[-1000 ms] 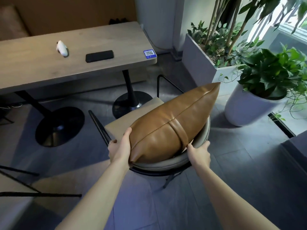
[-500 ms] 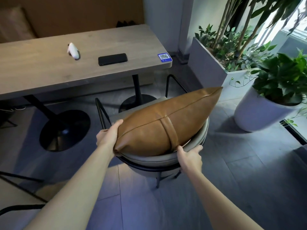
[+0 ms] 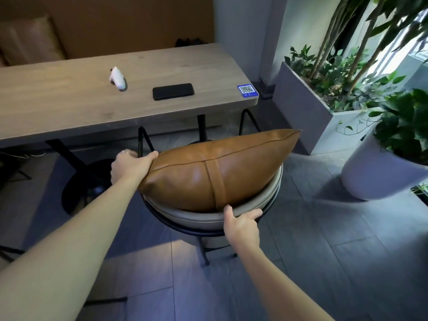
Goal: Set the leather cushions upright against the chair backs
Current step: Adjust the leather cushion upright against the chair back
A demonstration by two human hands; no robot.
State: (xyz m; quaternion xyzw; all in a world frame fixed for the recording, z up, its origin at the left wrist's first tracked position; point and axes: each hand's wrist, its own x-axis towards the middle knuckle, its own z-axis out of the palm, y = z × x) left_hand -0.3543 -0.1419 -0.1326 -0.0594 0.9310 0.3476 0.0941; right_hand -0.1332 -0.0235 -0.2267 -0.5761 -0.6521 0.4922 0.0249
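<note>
A wooden counter (image 3: 69,107) stands beyond the chair, carrying a black phone (image 3: 173,91), a white handheld controller (image 3: 118,78) and a blue QR-code sticker (image 3: 247,90) at its right corner. A grey rectangular planter (image 3: 308,107) and a round white plant pot (image 3: 375,172) sit to the right on the tiled floor (image 3: 324,251).

The left hand (image 3: 129,166) wraps the cushion's left end, fingers curled behind it, thumb on top. The right hand (image 3: 242,225) rests on the chair back (image 3: 201,217), fingers spread along its padded rim (the thumb touches the cushion's lower edge).

The tan leather cushion (image 3: 215,172) stands on edge just inside the curved chair back, its long axis running left to right, the right corner tilted higher
</note>
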